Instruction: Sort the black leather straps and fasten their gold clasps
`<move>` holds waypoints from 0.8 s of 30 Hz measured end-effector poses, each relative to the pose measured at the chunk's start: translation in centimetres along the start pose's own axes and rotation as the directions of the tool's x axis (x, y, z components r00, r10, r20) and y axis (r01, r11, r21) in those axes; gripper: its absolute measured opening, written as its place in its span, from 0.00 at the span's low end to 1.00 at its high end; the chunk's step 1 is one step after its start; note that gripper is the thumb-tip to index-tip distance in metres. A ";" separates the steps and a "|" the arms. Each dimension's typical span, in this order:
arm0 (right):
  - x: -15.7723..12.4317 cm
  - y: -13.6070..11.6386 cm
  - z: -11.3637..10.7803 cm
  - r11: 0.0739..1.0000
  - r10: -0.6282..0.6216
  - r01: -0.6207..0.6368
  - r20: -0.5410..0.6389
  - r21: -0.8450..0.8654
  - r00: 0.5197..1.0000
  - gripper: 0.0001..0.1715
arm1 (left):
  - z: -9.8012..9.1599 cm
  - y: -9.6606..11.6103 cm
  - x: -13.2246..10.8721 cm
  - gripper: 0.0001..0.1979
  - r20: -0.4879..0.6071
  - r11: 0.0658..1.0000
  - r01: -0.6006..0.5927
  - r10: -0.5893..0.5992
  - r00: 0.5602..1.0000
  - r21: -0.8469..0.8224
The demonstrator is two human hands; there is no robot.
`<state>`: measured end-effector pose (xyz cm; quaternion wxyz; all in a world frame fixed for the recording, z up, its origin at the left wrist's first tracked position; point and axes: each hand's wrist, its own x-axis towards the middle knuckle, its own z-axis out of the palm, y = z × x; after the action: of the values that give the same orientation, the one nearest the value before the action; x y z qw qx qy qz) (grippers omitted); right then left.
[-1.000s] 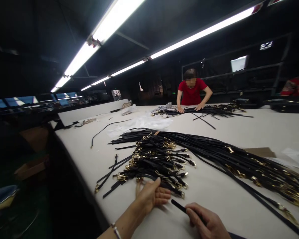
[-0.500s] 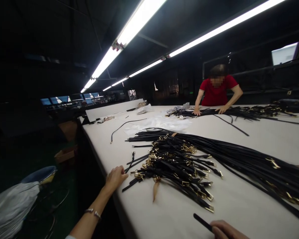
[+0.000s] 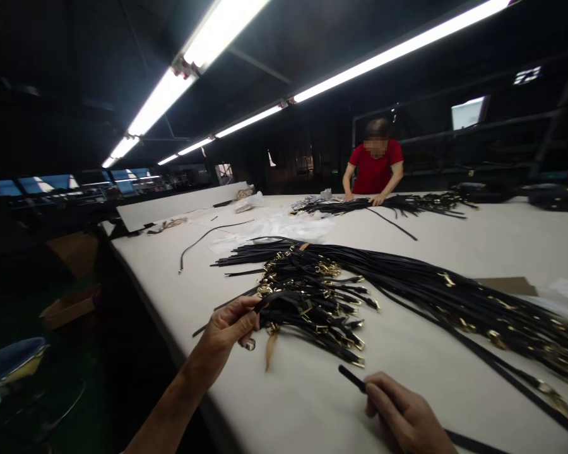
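My left hand point(image 3: 230, 328) pinches a short black strap point(image 3: 275, 297) at the left side of a pile of short straps point(image 3: 334, 334) with gold buckles. A small metal piece hangs just below its fingers. Over the table at the lower right, my right hand point(image 3: 397, 407) is closed on a long black strap point(image 3: 351, 378); its rounded tip sticks out past the fingers and its tail runs off to the right. A tan tie point(image 3: 271, 350) hangs from the short pile. Behind and to the right lies a bundle of long black straps point(image 3: 392, 265) with gold fittings.
Across the white table point(image 3: 284, 416), a person in red point(image 3: 376, 167) handles another heap of straps point(image 3: 421, 203). Clear plastic sheets point(image 3: 269, 228) and a single loose strap point(image 3: 203, 234) lie at the back left. Cardboard boxes point(image 3: 69, 306) and a blue stool point(image 3: 14, 359) stand on the floor to the left.
My left hand has moved from the table edge onto the short pile and raised a strap. My right hand has come further into view with its strap. The view has swung right.
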<state>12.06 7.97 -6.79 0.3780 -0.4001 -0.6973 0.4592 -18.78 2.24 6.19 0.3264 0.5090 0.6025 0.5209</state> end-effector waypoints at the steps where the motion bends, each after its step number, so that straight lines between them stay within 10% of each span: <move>1: 0.0 -0.3 -0.1 1.000 0.001 -0.001 0.010 0.004 1.000 0.24 | 1.2 0.2 -0.6 0.23 0.057 0.998 0.044 -0.041 0.998 -0.053; 4: 0.1 -0.9 -0.5 1.000 -0.016 0.017 0.044 -0.014 0.999 0.23 | 4.1 -1.4 -1.8 0.18 0.190 0.985 0.137 -0.156 0.969 0.110; 11: 0.1 -1.7 -0.9 0.995 -0.093 0.095 0.062 -0.033 0.994 0.19 | 4.7 -6.5 -1.8 0.12 0.286 0.636 -0.149 -0.119 0.951 0.757; 15: 0.3 -1.4 -0.8 0.994 -0.041 0.037 0.040 0.106 0.998 0.20 | 6.0 -4.8 -1.6 0.11 0.324 0.599 -0.261 0.002 0.946 0.757; 24: 1.3 0.2 -1.6 0.855 0.163 -0.113 -0.057 0.506 0.985 0.28 | 18.2 -4.2 -2.0 0.06 0.384 0.646 -0.397 0.170 0.907 0.652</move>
<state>13.02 9.71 -6.26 0.4683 -0.3593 -0.5045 0.6301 -2.64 5.99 -2.58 0.0993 0.7542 0.6143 0.2093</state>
